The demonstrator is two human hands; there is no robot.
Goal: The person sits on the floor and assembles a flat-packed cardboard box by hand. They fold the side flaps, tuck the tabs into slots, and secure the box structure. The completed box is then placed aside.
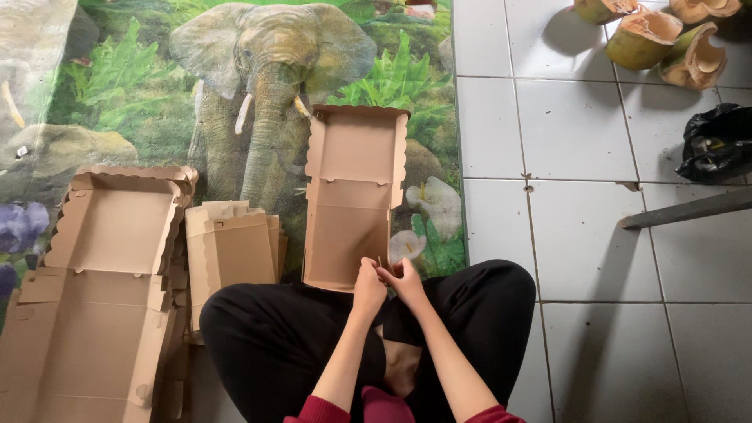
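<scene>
Head view, the only one we have: we sit cross-legged on an elephant-print mat (117, 94), and the open cardboard box (354, 200) lies flat in front of our knees. Its long axis runs 12 to 6, lid end far at 12, near edge at 6 right under our fingers. Our left hand (368, 286) and right hand (407, 283) meet at that near edge, almost touching each other, both at the box's 6 o'clock, slightly toward its right corner. The fingers of both hands are curled in narrow and pinch what looks like a small flap or tab of the box's near wall; we cannot tell the exact piece, it is too small here. The rest of the box extends straight away from the fingertips toward 12. Neither hand is clearly nearer; the left sits just inside the edge, the right at the corner side. At 9 of the box, just beside it, a stack of flat folded box blanks (235, 251). Further out at 9, a pile of opened boxes (102, 290) with scalloped edges. Well apart at 2, on white floor tiles (580, 133), cut coconut husks (650, 35) and a black plastic bag (717, 141).
</scene>
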